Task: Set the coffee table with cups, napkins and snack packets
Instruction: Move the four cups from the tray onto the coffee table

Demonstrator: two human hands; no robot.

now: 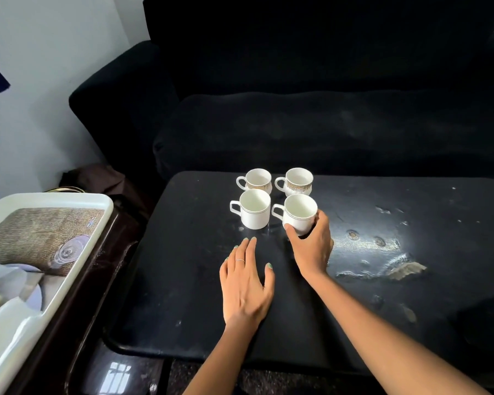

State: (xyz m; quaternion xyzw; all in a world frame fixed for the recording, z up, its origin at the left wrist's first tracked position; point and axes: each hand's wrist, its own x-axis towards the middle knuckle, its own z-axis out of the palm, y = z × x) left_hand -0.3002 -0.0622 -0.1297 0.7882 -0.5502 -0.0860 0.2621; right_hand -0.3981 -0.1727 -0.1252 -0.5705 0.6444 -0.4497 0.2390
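Your view: dim, sharp; glare patch on desk (365,240) at 3 o'clock; sofa (325,95) near-black; wide-angle bowing at edges.

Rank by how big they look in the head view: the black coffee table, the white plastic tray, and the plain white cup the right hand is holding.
Largest to smallest:
1. Black coffee table
2. White plastic tray, partly cut off by the frame, so its full extent is unsure
3. Plain white cup, held in the right hand

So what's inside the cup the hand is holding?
Nothing: the front right cup, gripped by the right hand, shows a bare white inside. Its lower near side is covered by the fingers, and the very bottom isn't visible.
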